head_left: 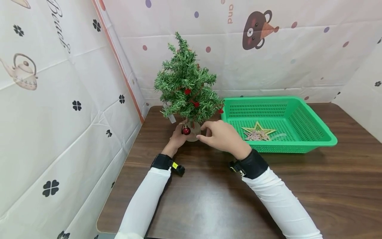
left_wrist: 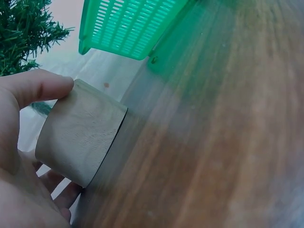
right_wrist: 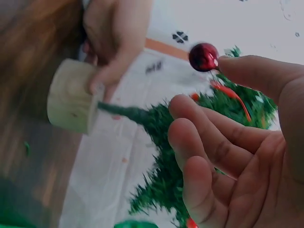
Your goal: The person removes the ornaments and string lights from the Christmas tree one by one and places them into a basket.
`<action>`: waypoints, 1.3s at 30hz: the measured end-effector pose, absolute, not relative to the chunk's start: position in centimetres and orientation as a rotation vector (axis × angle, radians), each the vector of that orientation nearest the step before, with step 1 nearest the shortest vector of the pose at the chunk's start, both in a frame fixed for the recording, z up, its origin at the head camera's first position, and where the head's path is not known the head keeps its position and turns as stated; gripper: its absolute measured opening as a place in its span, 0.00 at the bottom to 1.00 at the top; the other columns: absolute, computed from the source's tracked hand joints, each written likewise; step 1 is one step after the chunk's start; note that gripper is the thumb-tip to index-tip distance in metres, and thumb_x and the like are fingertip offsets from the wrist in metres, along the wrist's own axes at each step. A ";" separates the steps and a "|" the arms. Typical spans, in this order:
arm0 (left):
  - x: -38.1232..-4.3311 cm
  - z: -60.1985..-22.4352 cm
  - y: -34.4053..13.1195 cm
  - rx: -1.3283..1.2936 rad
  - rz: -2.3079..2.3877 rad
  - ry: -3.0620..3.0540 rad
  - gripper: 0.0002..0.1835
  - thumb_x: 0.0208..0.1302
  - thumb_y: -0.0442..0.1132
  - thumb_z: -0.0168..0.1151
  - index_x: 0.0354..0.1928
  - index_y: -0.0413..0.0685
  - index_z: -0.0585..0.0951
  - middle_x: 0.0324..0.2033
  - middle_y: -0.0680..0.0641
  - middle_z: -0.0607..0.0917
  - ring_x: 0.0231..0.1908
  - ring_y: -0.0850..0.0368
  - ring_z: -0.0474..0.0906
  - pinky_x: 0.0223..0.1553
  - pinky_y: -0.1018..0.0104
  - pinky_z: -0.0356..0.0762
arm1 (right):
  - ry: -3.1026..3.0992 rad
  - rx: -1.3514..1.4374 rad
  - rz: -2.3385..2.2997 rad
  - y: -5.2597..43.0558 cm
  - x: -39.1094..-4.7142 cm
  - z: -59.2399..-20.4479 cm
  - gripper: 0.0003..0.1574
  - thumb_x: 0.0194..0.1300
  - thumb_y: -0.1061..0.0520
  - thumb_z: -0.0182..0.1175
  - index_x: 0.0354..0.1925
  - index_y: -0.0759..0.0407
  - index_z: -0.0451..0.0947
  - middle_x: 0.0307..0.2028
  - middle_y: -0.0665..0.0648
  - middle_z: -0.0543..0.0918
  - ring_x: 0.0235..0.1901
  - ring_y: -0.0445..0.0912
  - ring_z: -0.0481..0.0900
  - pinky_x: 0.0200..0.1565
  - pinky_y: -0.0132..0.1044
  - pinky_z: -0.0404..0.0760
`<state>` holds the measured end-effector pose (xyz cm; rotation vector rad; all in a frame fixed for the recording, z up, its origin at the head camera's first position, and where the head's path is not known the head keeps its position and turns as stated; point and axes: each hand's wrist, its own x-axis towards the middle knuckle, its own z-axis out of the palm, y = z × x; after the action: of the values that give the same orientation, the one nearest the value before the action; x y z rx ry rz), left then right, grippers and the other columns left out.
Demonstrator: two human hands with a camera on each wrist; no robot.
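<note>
A small artificial Christmas tree (head_left: 185, 78) stands upright on a round wooden base (left_wrist: 80, 135). My left hand (head_left: 176, 137) grips that base, its thumb on the upper edge and its other fingers round the far side. Low on the tree hangs a shiny dark red bauble (head_left: 186, 130), which overlaps the left hand in the head view. To the right of the base is my right hand (head_left: 222, 134), fingers bent loosely with thumb and fingertips apart. In the right wrist view its thumb tip comes right up to the bauble (right_wrist: 204, 57), and nothing lies between thumb and fingers.
A green plastic basket (head_left: 277, 148) stands to the right of the tree on the brown wooden table (head_left: 191, 199). Inside it are a star ornament (head_left: 266, 131) and pinkish glittery ornaments (head_left: 256, 135). Printed cloth (head_left: 274, 66) hangs behind and along the left side.
</note>
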<state>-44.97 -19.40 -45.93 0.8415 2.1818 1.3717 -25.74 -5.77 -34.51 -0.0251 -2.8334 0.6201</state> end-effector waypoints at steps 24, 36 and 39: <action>-45.3 -46.3 -19.1 0.811 1.308 2.285 0.37 0.73 0.56 0.59 0.79 0.64 0.58 0.76 0.44 0.62 0.78 0.35 0.50 0.71 0.23 0.32 | -2.471 -0.048 1.102 -8.8 -27.9 -37.8 0.16 0.72 0.45 0.64 0.49 0.53 0.82 0.32 0.49 0.83 0.27 0.42 0.77 0.30 0.37 0.75; -44.6 -45.9 -19.4 0.825 1.370 2.259 0.34 0.73 0.49 0.59 0.77 0.61 0.62 0.61 0.41 0.72 0.75 0.36 0.55 0.72 0.25 0.29 | -2.439 -0.038 1.215 -9.0 -27.1 -37.1 0.12 0.67 0.48 0.68 0.45 0.50 0.79 0.36 0.50 0.85 0.25 0.46 0.82 0.30 0.39 0.81; -44.5 -45.8 -19.5 0.825 1.364 2.263 0.35 0.72 0.52 0.60 0.77 0.61 0.61 0.69 0.42 0.67 0.76 0.36 0.53 0.72 0.26 0.31 | -2.409 -0.003 1.237 -9.1 -26.7 -36.3 0.12 0.66 0.50 0.70 0.45 0.50 0.80 0.38 0.51 0.86 0.25 0.48 0.82 0.29 0.38 0.81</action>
<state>-44.53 -19.49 -45.82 0.8249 2.2635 1.3644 -26.69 -9.10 -36.30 -0.0033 -2.4089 1.2373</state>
